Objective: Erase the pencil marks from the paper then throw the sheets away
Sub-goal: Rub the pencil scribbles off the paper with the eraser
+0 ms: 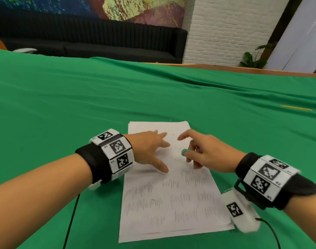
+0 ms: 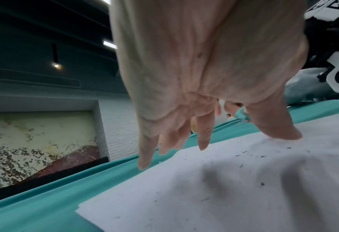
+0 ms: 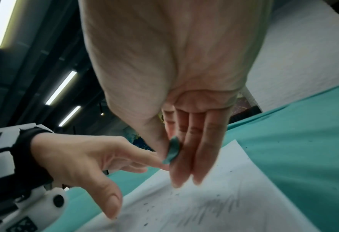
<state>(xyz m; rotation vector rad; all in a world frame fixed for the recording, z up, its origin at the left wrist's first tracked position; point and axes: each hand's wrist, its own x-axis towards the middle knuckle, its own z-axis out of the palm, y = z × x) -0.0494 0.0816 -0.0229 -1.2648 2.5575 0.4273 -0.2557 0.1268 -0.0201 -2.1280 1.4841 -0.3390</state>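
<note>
Green-draped tabletop point(image 1: 153, 90): our right hand point(image 1: 205, 155) pinches a small green eraser point(image 1: 185, 152); remaining grey pencil scribbles point(image 1: 171, 198) lie nearward on the white paper sheet point(image 1: 171, 229), long axis near-far; our left hand point(image 1: 148, 150), open, steadies it.

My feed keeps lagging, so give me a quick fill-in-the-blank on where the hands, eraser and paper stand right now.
1. The right hand pinches a small ____ eraser.
2. The left hand rests with spread fingers on the ____.
3. Pencil scribbles remain on the ____ half of the sheet, toward the person.
4. A yellow ____ lies far off on the green cloth.

Missing words: green; paper; near; pencil
</note>
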